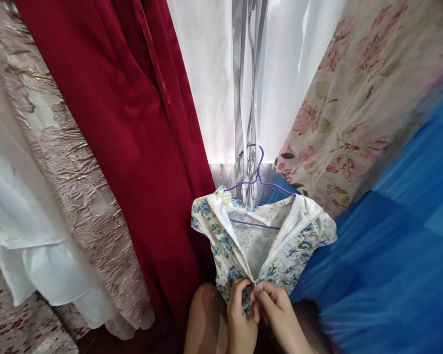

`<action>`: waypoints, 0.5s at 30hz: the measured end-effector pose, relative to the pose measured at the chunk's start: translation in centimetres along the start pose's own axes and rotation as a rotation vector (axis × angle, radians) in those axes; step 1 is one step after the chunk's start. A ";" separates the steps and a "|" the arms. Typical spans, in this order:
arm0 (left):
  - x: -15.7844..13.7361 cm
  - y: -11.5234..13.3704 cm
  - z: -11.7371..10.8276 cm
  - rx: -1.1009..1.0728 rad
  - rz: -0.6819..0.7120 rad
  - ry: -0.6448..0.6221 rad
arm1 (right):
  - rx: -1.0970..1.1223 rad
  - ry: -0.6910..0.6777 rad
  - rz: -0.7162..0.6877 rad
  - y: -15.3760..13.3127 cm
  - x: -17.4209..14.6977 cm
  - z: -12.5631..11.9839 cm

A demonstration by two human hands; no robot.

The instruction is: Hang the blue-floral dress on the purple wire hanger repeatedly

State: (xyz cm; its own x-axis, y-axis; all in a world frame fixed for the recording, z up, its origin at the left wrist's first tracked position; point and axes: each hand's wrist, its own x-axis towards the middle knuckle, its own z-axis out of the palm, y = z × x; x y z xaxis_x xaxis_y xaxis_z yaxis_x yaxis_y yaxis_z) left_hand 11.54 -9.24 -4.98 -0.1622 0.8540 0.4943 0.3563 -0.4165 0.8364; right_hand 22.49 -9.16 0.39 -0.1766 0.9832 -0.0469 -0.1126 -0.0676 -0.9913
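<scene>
A small floral dress (218, 246) in white, blue and yellow hangs on a thin purple hanger (260, 167). Its zipper (253, 281) is undone from the neck down to where my fingers meet, and the two edges spread in a V. My left hand (240, 314) pinches the fabric just left of the zipper's lower end. Beside it, my right hand (275, 309) has thumb and finger closed at the zipper slider. The lower part of the dress is hidden behind my hands.
Grey-white straps (256, 98) hang down to the hanger's hook. A dark red garment (133, 147) and a textured pink one (84, 187) drape on the left. A floral cloth (339, 118) and a blue gown (384, 255) fill the right. A bare knee (205, 314) rises beside my left hand.
</scene>
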 end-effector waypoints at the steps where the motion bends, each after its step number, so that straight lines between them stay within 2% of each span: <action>1: 0.3 0.2 0.5 -0.012 -0.015 -0.034 | 0.035 -0.015 0.026 -0.1 0.0 0.1; 4: 0.8 0.3 1.6 -0.025 0.002 -0.062 | 0.130 -0.020 0.070 -1.3 0.5 -0.2; 6: 0.7 -0.1 2.0 -0.022 0.063 -0.094 | 0.207 0.044 0.047 -3.2 1.3 -0.6; 10: 0.3 -0.8 2.2 0.095 0.116 -0.140 | 0.263 0.157 -0.076 -9.4 4.0 -0.9; 15: 1.5 -0.1 1.4 0.248 0.210 -0.286 | 0.268 0.144 -0.233 -16.7 7.5 -0.7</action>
State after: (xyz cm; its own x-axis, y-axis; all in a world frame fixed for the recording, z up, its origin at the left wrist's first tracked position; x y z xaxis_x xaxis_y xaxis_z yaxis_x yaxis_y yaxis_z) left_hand 12.57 -7.53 -4.65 0.1870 0.8252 0.5330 0.5707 -0.5329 0.6247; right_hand 23.75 -0.55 16.49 0.0211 0.9899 0.1404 -0.3889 0.1375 -0.9110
